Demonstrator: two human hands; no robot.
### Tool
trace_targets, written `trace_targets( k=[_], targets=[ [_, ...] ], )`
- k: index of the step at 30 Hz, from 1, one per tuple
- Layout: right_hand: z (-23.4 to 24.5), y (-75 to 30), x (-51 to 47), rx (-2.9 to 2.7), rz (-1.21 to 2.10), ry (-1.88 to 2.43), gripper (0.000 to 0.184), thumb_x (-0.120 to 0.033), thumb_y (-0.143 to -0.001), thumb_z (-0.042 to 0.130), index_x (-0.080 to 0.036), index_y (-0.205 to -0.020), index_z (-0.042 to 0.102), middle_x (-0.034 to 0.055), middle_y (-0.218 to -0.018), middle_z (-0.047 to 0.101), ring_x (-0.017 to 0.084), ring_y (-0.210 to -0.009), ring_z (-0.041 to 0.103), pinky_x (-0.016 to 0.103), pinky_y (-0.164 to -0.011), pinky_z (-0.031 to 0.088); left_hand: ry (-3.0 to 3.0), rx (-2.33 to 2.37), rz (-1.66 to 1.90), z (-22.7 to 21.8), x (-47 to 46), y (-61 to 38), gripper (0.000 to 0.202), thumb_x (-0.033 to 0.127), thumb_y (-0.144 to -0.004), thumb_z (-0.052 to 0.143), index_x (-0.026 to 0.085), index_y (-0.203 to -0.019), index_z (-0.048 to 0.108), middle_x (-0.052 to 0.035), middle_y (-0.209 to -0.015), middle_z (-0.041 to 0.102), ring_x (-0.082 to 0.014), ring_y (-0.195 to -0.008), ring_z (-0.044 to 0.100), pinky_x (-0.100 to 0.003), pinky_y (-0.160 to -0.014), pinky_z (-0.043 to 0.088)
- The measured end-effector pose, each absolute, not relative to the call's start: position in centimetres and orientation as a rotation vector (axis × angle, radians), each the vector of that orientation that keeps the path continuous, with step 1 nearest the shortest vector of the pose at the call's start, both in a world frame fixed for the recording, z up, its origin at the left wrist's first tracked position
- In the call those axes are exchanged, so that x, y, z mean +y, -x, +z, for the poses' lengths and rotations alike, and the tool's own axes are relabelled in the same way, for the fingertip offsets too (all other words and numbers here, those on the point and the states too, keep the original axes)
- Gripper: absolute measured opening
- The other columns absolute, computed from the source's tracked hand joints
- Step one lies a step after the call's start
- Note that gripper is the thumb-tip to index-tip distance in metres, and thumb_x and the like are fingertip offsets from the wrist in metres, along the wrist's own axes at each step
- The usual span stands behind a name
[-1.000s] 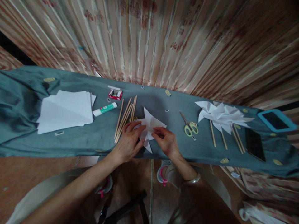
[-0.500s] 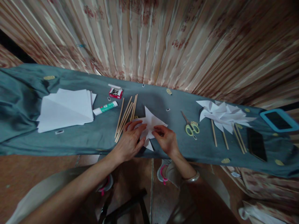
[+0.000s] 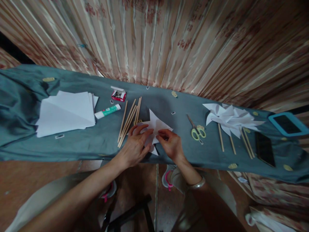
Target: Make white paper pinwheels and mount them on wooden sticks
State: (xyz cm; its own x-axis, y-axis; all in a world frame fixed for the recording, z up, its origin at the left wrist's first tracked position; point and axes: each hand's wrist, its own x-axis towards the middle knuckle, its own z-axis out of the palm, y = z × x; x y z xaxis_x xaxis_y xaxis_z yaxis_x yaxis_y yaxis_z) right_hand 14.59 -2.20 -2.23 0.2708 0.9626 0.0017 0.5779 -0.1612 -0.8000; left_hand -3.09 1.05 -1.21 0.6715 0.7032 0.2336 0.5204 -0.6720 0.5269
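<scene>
A white paper pinwheel (image 3: 159, 125) with pointed blades lies on the cloth-covered table between my two hands. My left hand (image 3: 137, 141) holds it from the left, thumb and fingers bent over the paper near its centre. From the right, my right hand (image 3: 172, 143) pinches the paper with thumb and forefinger close to the middle. The fingers partly hide the centre. Just left of the paper lie several thin wooden sticks (image 3: 129, 120). Green-handled scissors (image 3: 196, 130) rest to the right of my right hand.
On the left lie a stack of white paper (image 3: 66, 112), a glue stick (image 3: 107, 111) and an open red box of small metal pieces (image 3: 118, 94). Several finished paper pinwheels (image 3: 229, 117) on sticks, a dark phone (image 3: 265, 149) and a blue-framed device (image 3: 288, 124) are on the right. A pleated curtain (image 3: 154, 42) hangs behind.
My left fingertips have shifted slightly right, towards my right hand on the paper. Otherwise the hands and pinwheel keep nearly the same places; the view has moved a little.
</scene>
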Motion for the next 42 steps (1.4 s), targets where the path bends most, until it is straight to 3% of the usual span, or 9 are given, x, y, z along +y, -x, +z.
trace_targets(
  k=[5,13,19,22,25,28,36,42],
  targets=[
    [-2.0,-14.4,-2.1,-1.386,0.713,1.853,0.017,-0.025,-0.076,0.064,-0.019,-0.091,0.069,0.0055,-0.086,0.075,0.020,-0.077,0.071,0.031,-0.072,0.055,-2.494,0.962,0.560,-1.2,1.0,2.9,0.042,0.029,-0.090,0.039,0.010,-0.127,0.050,-0.0169,-0.127,0.057,-0.0280,-0.132,0.035,-0.051,-0.110,0.023],
    [-2.0,-14.4,-2.1,-1.400,0.693,1.838,0.016,-0.024,-0.076,0.063,-0.019,-0.089,0.069,0.0051,-0.083,0.075,0.019,-0.074,0.070,0.030,-0.072,0.055,-2.518,0.979,0.537,-1.5,1.2,2.8,0.041,0.029,-0.090,0.040,0.012,-0.126,0.050,-0.0162,-0.128,0.057,-0.0277,-0.132,0.037,-0.051,-0.110,0.023],
    [-1.7,-14.5,-2.2,-1.512,0.591,1.864,0.017,-0.023,-0.078,0.062,-0.019,-0.094,0.068,0.0045,-0.083,0.074,0.019,-0.073,0.069,0.031,-0.072,0.054,-2.550,0.962,0.520,-1.3,1.4,2.6,0.042,0.025,-0.089,0.040,0.014,-0.129,0.046,-0.0125,-0.118,0.065,-0.0274,-0.132,0.038,-0.053,-0.111,0.022],
    [-1.4,-14.7,-2.7,-1.719,0.394,1.813,0.017,-0.022,-0.084,0.056,-0.020,-0.095,0.069,0.0064,-0.088,0.073,0.022,-0.083,0.067,0.036,-0.080,0.053,-2.610,0.966,0.513,-1.1,1.5,2.5,0.041,0.023,-0.089,0.038,0.012,-0.128,0.047,-0.0143,-0.119,0.064,-0.0278,-0.130,0.040,-0.053,-0.111,0.022],
    [-1.2,-14.6,-3.4,-1.939,0.162,1.684,0.024,-0.017,-0.089,0.048,-0.020,-0.099,0.070,0.0088,-0.110,0.069,0.024,-0.103,0.060,0.040,-0.094,0.047,-2.660,0.957,0.499,-1.0,1.5,2.3,0.039,0.023,-0.090,0.037,0.013,-0.126,0.048,-0.0139,-0.119,0.064,-0.0284,-0.128,0.043,-0.055,-0.110,0.023],
    [-1.3,-14.5,-4.1,-2.127,0.059,1.618,0.034,-0.008,-0.088,0.043,-0.018,-0.107,0.068,0.0090,-0.122,0.064,0.025,-0.110,0.054,0.041,-0.097,0.045,-2.701,0.961,0.498,-0.9,1.6,2.1,0.036,0.022,-0.091,0.035,0.012,-0.122,0.051,-0.0144,-0.120,0.063,-0.0288,-0.126,0.046,-0.055,-0.109,0.024],
    [-1.5,-14.8,-4.3,-2.174,0.082,1.644,0.043,-0.002,-0.083,0.040,-0.016,-0.116,0.065,0.0117,-0.123,0.063,0.026,-0.112,0.052,0.043,-0.097,0.044,-2.674,0.996,0.523,-0.8,2.0,1.7,0.032,0.022,-0.093,0.037,0.011,-0.116,0.056,-0.0165,-0.117,0.064,-0.0288,-0.119,0.051,-0.058,-0.108,0.027],
    [-1.9,-16.5,-3.0,-2.001,0.078,1.711,0.042,-0.010,-0.087,0.039,-0.015,-0.122,0.060,0.0141,-0.122,0.062,0.027,-0.115,0.053,0.046,-0.100,0.044,-2.661,0.986,0.543,-0.9,1.9,1.8,0.029,0.020,-0.091,0.039,0.015,-0.112,0.059,-0.0125,-0.114,0.065,-0.0279,-0.116,0.053,-0.060,-0.111,0.023]
  ],
)
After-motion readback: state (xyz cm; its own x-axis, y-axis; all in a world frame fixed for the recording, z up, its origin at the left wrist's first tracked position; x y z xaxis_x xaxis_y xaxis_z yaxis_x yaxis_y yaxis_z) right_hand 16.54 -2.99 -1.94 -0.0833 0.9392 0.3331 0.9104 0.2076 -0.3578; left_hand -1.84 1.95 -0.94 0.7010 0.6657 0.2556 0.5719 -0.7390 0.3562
